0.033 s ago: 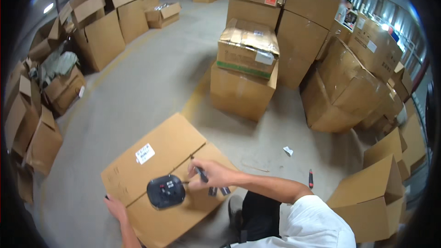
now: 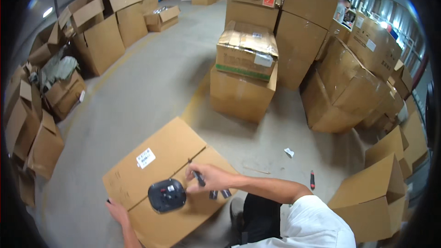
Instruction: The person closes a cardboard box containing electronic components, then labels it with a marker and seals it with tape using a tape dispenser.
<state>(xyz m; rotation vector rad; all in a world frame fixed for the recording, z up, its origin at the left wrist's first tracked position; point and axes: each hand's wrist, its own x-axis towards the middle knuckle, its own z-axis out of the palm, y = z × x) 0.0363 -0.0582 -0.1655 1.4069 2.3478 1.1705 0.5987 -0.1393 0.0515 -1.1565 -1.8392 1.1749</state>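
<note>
A large flat cardboard box (image 2: 193, 216) lies below me, with a white label (image 2: 145, 158) and a dark seam across its top. On it sits a black rounded-square device (image 2: 166, 195) with small fittings on its face. Just right of the device, my right hand (image 2: 209, 177) is closed around a black pen-like tool (image 2: 198, 177); the exact kind is unclear. Two small dark flat pieces (image 2: 219, 194) show beneath my right forearm. My left hand (image 2: 118, 212) is at the box's left edge, fingers closed, with something small and black at its fingertips.
A red-and-black cutter-like tool (image 2: 312, 180) and a white scrap (image 2: 288, 153) lie on the floor to the right. Stacked cartons (image 2: 243, 89) stand ahead, with more piled at right (image 2: 344, 92). Open cartons (image 2: 103, 41) line the left side; another (image 2: 367, 202) stands close by at right.
The whole view has shifted slightly, so the box and device appear a little lower. Both hands keep nearly the same places and the same grip.
</note>
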